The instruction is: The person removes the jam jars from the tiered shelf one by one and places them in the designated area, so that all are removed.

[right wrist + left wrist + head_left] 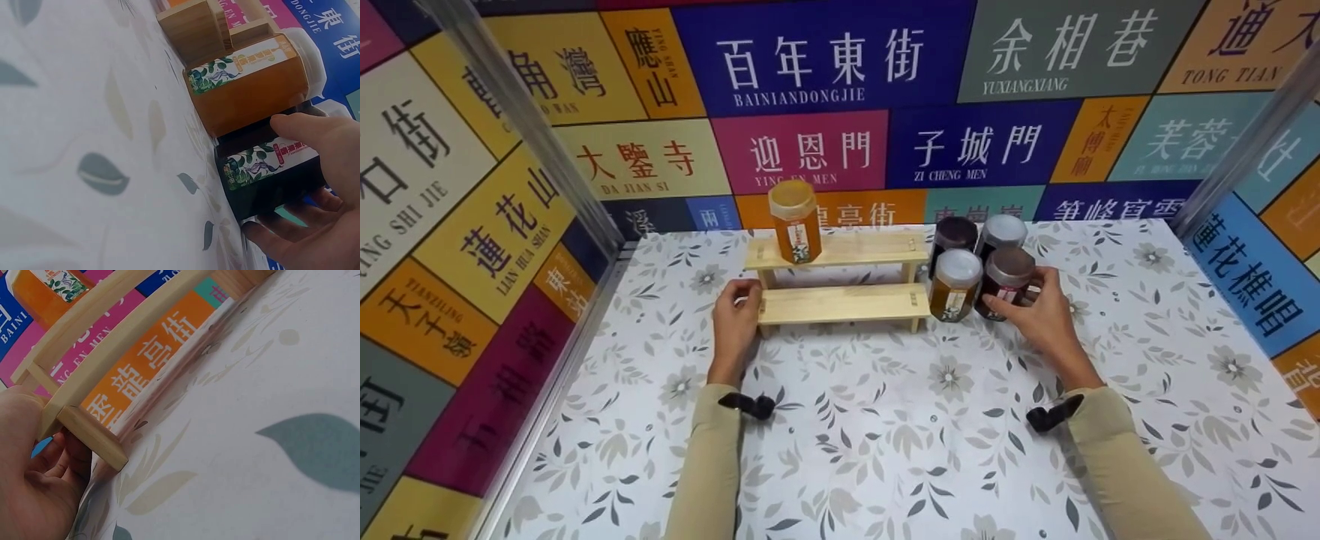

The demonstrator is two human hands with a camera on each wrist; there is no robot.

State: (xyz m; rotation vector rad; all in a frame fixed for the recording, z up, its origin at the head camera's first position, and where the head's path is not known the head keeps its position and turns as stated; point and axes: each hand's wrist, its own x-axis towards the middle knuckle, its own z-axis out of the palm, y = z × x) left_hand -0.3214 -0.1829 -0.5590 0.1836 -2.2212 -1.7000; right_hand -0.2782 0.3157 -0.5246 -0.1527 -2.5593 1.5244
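Observation:
My left hand (735,322) grips the left end of the lower step of a two-step wooden rack (844,304). In the left wrist view its fingers curl at the rack's front leg (93,439). On the upper step, toward the left, stands an amber jar (796,238) with a pale lid. My right hand (1048,315) holds a dark jar (997,296) upright at the rack's right, thumb in front and fingers around the far side. Close beside it stands another amber jar (955,291), right by the rack's end. The right wrist view shows the dark jar's leafy label (253,166).
Behind the front pair stand a dark-lidded jar (955,231) and a white-lidded jar (1003,230), packed closely together. A white table cover (870,450) with leaf prints lies under everything. Panels with colourful street-name signs (825,67) rise at the back and both sides.

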